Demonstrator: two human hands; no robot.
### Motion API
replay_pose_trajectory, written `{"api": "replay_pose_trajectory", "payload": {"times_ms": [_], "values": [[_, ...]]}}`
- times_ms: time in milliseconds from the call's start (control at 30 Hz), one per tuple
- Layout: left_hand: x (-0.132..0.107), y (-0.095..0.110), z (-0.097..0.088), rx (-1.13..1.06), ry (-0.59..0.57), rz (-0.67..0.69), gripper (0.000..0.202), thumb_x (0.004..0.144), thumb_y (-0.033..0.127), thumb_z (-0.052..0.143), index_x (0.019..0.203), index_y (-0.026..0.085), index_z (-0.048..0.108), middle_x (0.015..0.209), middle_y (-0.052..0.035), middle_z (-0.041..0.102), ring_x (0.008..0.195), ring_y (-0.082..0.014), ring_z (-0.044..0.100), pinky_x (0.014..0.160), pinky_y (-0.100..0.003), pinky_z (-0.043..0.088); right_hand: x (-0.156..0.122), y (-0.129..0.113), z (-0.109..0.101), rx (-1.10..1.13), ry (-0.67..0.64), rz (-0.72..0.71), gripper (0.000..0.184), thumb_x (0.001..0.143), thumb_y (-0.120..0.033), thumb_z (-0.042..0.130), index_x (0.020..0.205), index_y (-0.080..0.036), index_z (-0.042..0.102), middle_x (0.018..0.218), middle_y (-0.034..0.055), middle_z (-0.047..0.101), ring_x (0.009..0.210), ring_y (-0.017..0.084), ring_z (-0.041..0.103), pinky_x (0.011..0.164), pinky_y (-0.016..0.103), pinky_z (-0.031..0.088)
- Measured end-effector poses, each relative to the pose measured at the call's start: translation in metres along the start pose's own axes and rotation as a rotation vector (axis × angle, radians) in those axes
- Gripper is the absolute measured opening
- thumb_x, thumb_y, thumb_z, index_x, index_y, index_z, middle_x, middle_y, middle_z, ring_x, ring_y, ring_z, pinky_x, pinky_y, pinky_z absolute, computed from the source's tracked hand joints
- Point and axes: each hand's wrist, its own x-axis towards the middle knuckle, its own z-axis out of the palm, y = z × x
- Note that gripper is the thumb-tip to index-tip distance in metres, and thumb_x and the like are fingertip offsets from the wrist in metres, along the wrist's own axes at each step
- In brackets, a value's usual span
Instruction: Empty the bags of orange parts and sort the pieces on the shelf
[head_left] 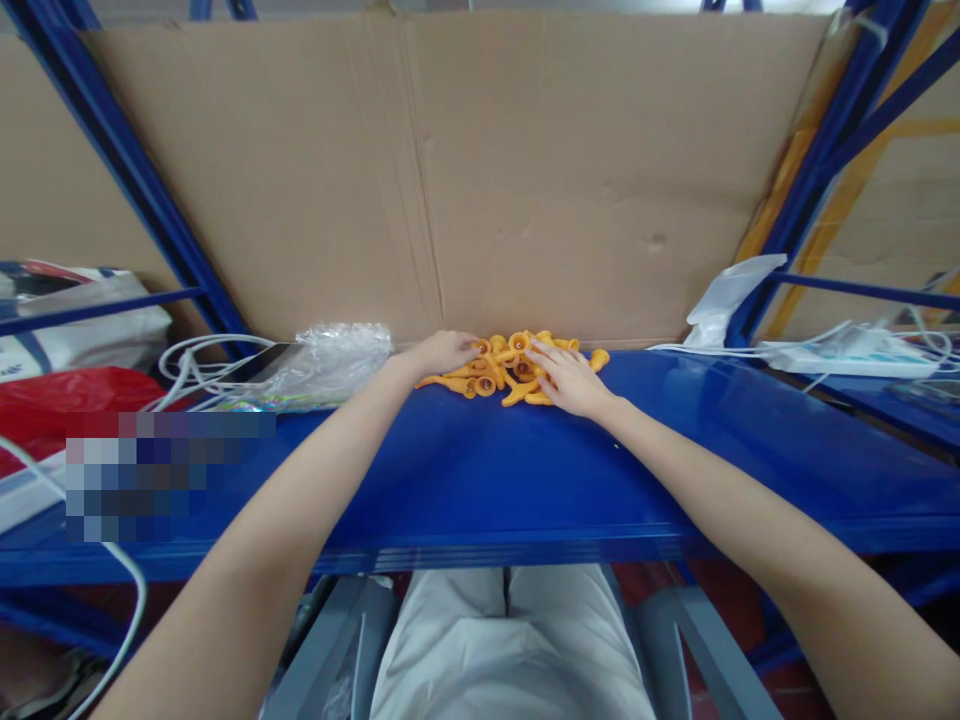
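A pile of small orange plastic parts (pixel 516 368) with round cup-like ends lies on the blue shelf (pixel 480 470), close to the cardboard back wall. My left hand (pixel 444 352) rests at the pile's left edge, fingers curled with the tips touching a part. My right hand (pixel 566 378) lies flat on the pile's right side, fingers stretched out over the parts. Whether either hand holds a part is not visible.
A crumpled clear plastic bag (pixel 330 362) and white cables (pixel 199 365) lie left of the pile. A red bag (pixel 67 400) sits at far left. White packets and cords (pixel 840 350) lie at right. Brown cardboard (pixel 480 170) closes the back.
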Motion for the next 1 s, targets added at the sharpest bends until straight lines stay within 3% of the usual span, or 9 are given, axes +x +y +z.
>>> {"api": "replay_pose_trajectory", "payload": {"times_ms": [67,133,267,500,667,800,900,1000], "values": [[0.000,0.020,0.004,0.042,-0.131,0.070,0.032,0.090,0.033,0.057,0.116,0.022,0.073,0.118,-0.0089,0.076,0.108,-0.0253,0.072,0.093,-0.032,0.054,0.000,0.000,-0.001,0.008,0.000,-0.004,0.059,0.094,-0.020,0.042,0.153,-0.024,0.047,0.162,0.0110,0.041,0.146,0.033,0.042,0.113,0.063,0.038],[-0.005,0.035,0.010,0.130,-0.154,0.064,0.035,0.089,0.029,0.061,0.122,0.022,0.067,0.123,-0.0107,0.074,0.110,-0.0249,0.072,0.091,-0.031,0.054,-0.001,0.001,0.000,0.012,0.007,-0.009,0.060,0.094,-0.019,0.042,0.153,-0.026,0.046,0.162,0.0101,0.041,0.147,0.033,0.042,0.113,0.064,0.039],[-0.018,0.044,0.022,0.280,-0.050,0.022,0.031,0.096,0.024,0.054,0.125,0.016,0.061,0.123,-0.0162,0.072,0.112,-0.0276,0.071,0.091,-0.035,0.054,-0.001,0.003,0.001,0.016,0.009,-0.011,0.061,0.094,-0.021,0.043,0.155,-0.027,0.044,0.162,0.0095,0.041,0.147,0.033,0.041,0.113,0.064,0.039],[-0.026,0.021,0.020,0.143,0.201,0.202,0.015,0.094,0.025,0.057,0.101,0.018,0.068,0.112,-0.0117,0.070,0.109,-0.0259,0.068,0.094,-0.037,0.053,0.000,0.005,0.002,0.016,0.012,-0.006,0.059,0.093,-0.019,0.044,0.152,-0.023,0.047,0.164,0.0110,0.037,0.148,0.032,0.040,0.114,0.062,0.038],[-0.022,0.017,0.019,-0.120,0.479,0.214,0.011,0.093,0.027,0.059,0.093,0.018,0.066,0.093,-0.0074,0.070,0.094,-0.0224,0.067,0.088,-0.034,0.052,-0.001,0.005,0.000,0.033,0.031,-0.024,0.059,0.093,-0.021,0.044,0.152,-0.020,0.046,0.166,0.0132,0.033,0.150,0.033,0.035,0.117,0.064,0.033],[-0.014,0.030,0.023,-0.516,0.698,0.131,0.019,0.095,0.037,0.060,0.089,0.020,0.062,0.080,-0.0023,0.068,0.078,-0.0167,0.065,0.074,-0.028,0.051,-0.001,0.004,-0.001,0.072,0.044,-0.063,0.057,0.097,-0.031,0.044,0.154,-0.023,0.044,0.165,0.0131,0.036,0.150,0.033,0.035,0.118,0.066,0.028],[-0.008,0.042,0.026,-0.827,0.788,0.080,0.028,0.096,0.047,0.059,0.088,0.020,0.059,0.077,-0.0007,0.067,0.072,-0.0138,0.066,0.068,-0.024,0.051,0.002,0.002,0.000,0.175,0.080,-0.108,0.057,0.100,-0.044,0.044,0.152,-0.021,0.046,0.160,0.0149,0.043,0.148,0.032,0.039,0.119,0.061,0.030],[-0.005,0.051,0.029,-1.007,0.794,0.042,0.031,0.096,0.052,0.058,0.090,0.021,0.057,0.079,-0.0014,0.068,0.072,-0.0134,0.068,0.065,-0.023,0.053,0.006,-0.003,0.003,0.340,0.131,-0.086,0.057,0.100,-0.054,0.043,0.142,-0.019,0.055,0.145,0.0171,0.058,0.138,0.032,0.051,0.115,0.055,0.040]]}}
